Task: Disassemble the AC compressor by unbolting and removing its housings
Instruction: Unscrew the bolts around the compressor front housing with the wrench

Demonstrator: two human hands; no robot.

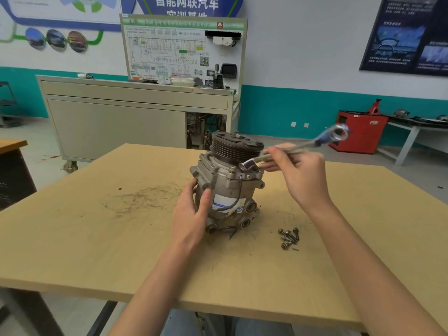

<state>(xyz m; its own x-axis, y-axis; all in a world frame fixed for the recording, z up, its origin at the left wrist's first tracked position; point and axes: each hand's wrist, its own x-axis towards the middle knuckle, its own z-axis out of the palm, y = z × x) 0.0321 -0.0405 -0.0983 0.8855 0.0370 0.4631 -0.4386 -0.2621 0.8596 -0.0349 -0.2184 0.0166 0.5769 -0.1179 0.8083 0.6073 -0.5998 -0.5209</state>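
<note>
Holds the AC compressor (pixel 230 190) at frame centre on a light wooden table (pixel 97 238), standing on end. Long axis near vertical, leaning slightly toward the upper right. Black grooved pulley (pixel 236 146) on top, ported end down on the tabletop. White-and-blue label (pixel 225 201) and thin black cable (pixel 238 192) facing the camera.

Grips the compressor's left flank with the left hand (pixel 191 214): thumb pressed on the front of the body beside the label, fingers curled round the far side.

Holds a wrench (pixel 303 146) in the right hand (pixel 300 173), just right of the pulley, fingers curled round the shaft. Wrench blurred, long axis running from the compressor's upper flange up toward the right of the frame, ring end highest. Lower head at the flange just below the pulley; cannot tell through the blur whether seated on a bolt.

Loose bolts (pixel 289 237) in a small heap on the table, lower right of the compressor, apart from it and from both hands. Dark scuff marks (pixel 145 197) on the tabletop left of the compressor.
</note>
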